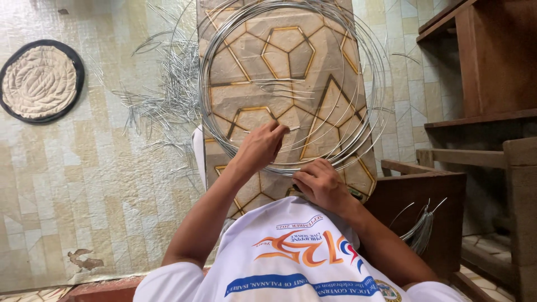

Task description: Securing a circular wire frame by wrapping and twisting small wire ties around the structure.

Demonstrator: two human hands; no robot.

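Note:
A large coil of thin silver wire [208, 106] lies on a board with a tan and gold hexagon pattern [285, 45] in front of me. My left hand [259, 146] rests inside the coil near its lower edge, fingertips pinched on a strand of the wire. My right hand [320, 183] grips the bottom of the coil where the loops bunch together. Loose wire ends stick out across the middle of the coil.
A heap of cut wire pieces [168, 95] lies on the patterned floor to the left. A round woven mat with a dark rim [40, 81] sits far left. Wooden furniture [492, 84] stands at the right, with a bundle of wires [420, 229] beside it.

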